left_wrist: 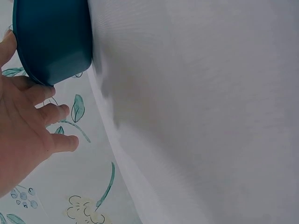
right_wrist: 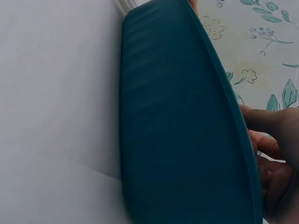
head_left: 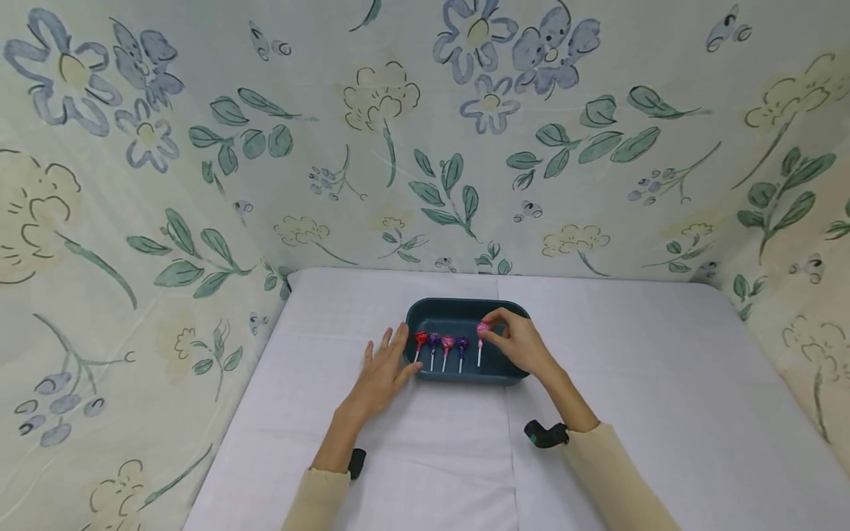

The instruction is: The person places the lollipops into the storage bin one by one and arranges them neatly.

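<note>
A dark teal tray (head_left: 438,379) lies on the white cloth, with several lollipops lined up in its left half. From the left come a red lollipop (head_left: 421,338), a purple lollipop (head_left: 434,339), a pink lollipop (head_left: 448,343) and another purple one, sticks toward the near side. My right hand (head_left: 521,345) reaches over the tray's right end and pinches a pink-wrapped lollipop (head_left: 482,328) by its head, white stick pointing to the near side. My left hand (head_left: 381,380) rests against the tray's left end, fingers spread and fairly straight; in the left wrist view its fingertips (left_wrist: 46,91) meet the rim.
White cloth (head_left: 631,354) covers the table around the tray. Floral fabric (head_left: 412,147) hangs behind and along both sides. Dark wrist devices (head_left: 546,434) sit at both cuffs. The tray's outer wall (right_wrist: 182,116) fills much of the right wrist view.
</note>
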Available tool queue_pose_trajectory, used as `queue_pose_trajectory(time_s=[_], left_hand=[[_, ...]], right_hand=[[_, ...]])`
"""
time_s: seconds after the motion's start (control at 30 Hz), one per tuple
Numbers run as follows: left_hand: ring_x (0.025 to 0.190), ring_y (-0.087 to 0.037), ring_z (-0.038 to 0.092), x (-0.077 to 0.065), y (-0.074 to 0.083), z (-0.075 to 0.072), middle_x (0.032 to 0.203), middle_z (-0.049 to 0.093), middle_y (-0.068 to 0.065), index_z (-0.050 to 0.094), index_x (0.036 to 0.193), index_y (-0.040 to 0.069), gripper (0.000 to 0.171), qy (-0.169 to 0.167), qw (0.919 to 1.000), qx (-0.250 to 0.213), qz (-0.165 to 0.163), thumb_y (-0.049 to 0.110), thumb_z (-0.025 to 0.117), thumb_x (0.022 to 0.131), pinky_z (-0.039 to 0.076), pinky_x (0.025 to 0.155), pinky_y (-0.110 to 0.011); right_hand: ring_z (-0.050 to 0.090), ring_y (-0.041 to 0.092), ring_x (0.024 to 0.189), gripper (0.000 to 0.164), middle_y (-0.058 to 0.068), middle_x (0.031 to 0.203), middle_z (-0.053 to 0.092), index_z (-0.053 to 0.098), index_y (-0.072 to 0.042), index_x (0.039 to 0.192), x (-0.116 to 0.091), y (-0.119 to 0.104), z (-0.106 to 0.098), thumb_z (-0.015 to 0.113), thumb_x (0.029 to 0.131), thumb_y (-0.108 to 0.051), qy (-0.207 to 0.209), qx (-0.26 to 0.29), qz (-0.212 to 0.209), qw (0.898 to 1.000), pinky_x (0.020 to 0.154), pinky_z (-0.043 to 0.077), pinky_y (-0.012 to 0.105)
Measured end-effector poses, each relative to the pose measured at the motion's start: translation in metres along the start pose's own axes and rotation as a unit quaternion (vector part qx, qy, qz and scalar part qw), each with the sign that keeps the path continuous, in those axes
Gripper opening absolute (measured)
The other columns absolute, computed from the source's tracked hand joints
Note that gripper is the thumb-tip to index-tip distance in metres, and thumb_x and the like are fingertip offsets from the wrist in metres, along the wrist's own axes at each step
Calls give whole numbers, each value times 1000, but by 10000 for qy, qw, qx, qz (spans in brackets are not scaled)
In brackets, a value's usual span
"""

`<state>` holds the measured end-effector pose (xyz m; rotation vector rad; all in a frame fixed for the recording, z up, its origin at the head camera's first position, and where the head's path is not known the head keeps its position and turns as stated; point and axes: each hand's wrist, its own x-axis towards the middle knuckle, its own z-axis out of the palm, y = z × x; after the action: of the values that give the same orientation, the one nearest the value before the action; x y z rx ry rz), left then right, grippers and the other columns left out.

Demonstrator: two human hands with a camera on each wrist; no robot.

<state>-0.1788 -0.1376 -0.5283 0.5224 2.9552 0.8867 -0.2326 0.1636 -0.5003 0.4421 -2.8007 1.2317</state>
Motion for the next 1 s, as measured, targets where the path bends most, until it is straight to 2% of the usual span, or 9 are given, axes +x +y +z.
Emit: queue_pose_trajectory(time_s=[0.13,0.2,0.27,0.33,0.43,0.47,0.53,0.83,1.0], left_hand=[[161,-41,17,0,0,0,173,23,-10,15,167,7,82,2,10000,1,-19,48,52,106,9,125,-72],[161,-41,17,0,1,0,173,22,-9,14,167,8,82,-24,10000,8,-50,49,51,107,8,125,-72],[161,-40,16,0,1,0,174,21,-9,13,167,9,82,-66,9999,17,-87,50,51,107,7,126,-71],[161,-39,15,0,1,0,174,20,-8,13,167,9,82,-79,9999,25,-101,50,50,107,7,126,-71],[161,-39,16,0,1,0,174,20,-8,13,167,9,82,-62,9999,19,-81,50,51,107,7,126,-71],[161,-40,16,0,1,0,174,20,-9,14,167,9,82,-45,10000,7,-60,49,51,107,7,126,-71],[161,-40,17,0,1,1,174,21,-9,14,167,9,81,-11,10000,-12,-26,48,52,107,8,125,-71],[161,-40,17,0,2,-1,174,21,-9,15,167,8,81,-13,10000,-37,-38,48,52,107,7,126,-71],[161,-39,16,1,2,0,174,21,-9,14,167,9,81,-38,10000,-18,-61,49,52,107,7,126,-71]], right_hand=[[46,12,60,24,11,103,74,71,-7,111,4,1,4,77,95,-24,-69,-244,43,9997,51,38,23],[48,14,61,25,12,105,75,72,-6,111,5,2,6,78,95,-24,-83,-376,84,9992,53,41,28],[57,18,68,25,12,106,76,74,-6,109,5,2,7,79,94,-25,-98,-563,160,9982,61,50,33],[65,23,80,25,12,106,77,75,-6,109,6,3,9,79,93,-26,-134,-696,211,9973,76,56,41],[70,29,103,25,11,104,78,76,-7,108,6,2,12,80,93,-26,-195,-856,220,9959,94,56,53],[70,30,106,24,10,104,78,76,-7,107,6,2,13,80,93,-26,-218,-883,218,9956,95,55,54],[70,31,106,24,10,102,78,77,-7,107,6,2,14,80,92,-26,-258,-971,205,9947,94,56,55],[71,20,82,24,8,95,78,77,-5,105,7,0,19,81,91,-24,-441,-1362,102,9896,72,59,41],[70,20,81,22,8,92,77,77,-5,103,8,-1,20,82,91,-22,-482,-1403,83,9889,68,58,40]])
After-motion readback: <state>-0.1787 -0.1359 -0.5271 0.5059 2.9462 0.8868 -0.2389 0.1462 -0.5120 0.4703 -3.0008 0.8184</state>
